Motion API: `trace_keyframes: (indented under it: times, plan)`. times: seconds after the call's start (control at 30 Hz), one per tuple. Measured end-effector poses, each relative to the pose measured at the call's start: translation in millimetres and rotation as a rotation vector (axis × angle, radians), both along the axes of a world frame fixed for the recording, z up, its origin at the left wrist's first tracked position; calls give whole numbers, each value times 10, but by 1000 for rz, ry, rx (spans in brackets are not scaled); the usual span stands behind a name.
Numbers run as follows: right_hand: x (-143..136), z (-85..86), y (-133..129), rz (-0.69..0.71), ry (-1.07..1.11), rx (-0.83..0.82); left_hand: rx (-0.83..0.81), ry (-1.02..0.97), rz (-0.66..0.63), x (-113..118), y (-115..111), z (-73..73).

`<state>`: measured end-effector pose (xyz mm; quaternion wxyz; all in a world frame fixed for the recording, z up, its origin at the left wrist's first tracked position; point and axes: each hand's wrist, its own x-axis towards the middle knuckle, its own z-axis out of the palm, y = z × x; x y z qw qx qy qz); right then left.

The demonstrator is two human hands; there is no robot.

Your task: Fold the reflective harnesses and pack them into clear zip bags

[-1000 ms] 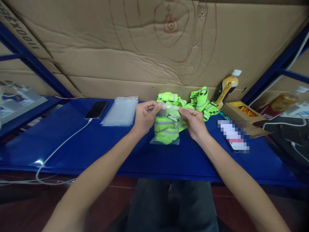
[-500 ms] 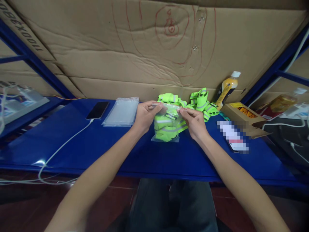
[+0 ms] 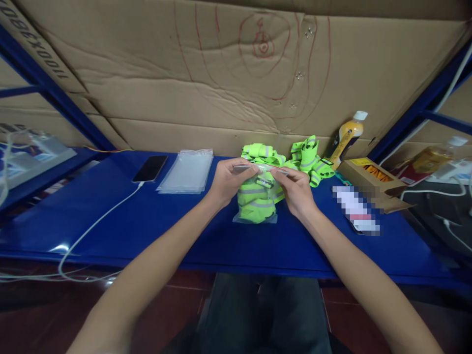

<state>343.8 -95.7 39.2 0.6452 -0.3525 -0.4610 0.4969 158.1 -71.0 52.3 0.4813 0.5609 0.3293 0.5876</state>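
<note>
A clear zip bag [image 3: 257, 217] hangs between my hands over the blue table, with a folded neon-yellow reflective strap [image 3: 254, 199] inside it. My left hand [image 3: 232, 179] pinches the left part of the bag's top edge between thumb and fingers. On the right part of that edge, my right hand [image 3: 295, 187] has a similar pinch, its thumb close to the left one. Behind the bag lie more neon-yellow straps [image 3: 308, 155] with grey bands and black buckles, partly hidden by my hands.
To the left are a stack of clear bags [image 3: 186, 172] and a black phone [image 3: 149, 168] on a white cable [image 3: 106, 223]. At the right stand a drink bottle [image 3: 346, 140] and an open cardboard box [image 3: 372, 177], near a second phone [image 3: 356, 209]. Cardboard [image 3: 147, 73] walls the back.
Both thumbs have slid inward along the bag's top edge and are closer together. The bag sits slightly lower and nearer me.
</note>
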Motion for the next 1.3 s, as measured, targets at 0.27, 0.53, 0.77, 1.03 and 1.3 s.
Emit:
trace_keyframes:
  times: [0.27, 0.53, 0.77, 1.03, 1.3]
  plan:
    - [-54, -15, -26, -45, -36, 82, -9, 15, -14, 34, -46, -26]
    - [-40, -3, -29, -13, -50, 55, 12, 81, -49, 63, -63, -55]
    - [-58, -12, -17, -37, -51, -12, 92, 119, -4, 39, -26, -75]
    - [-21, -27, 14, -50, 20, -16, 7, 39, -50, 60, -6, -82]
    - [-15, 4, 4, -42, 80, 38, 58, 149, -124, 23, 9, -129]
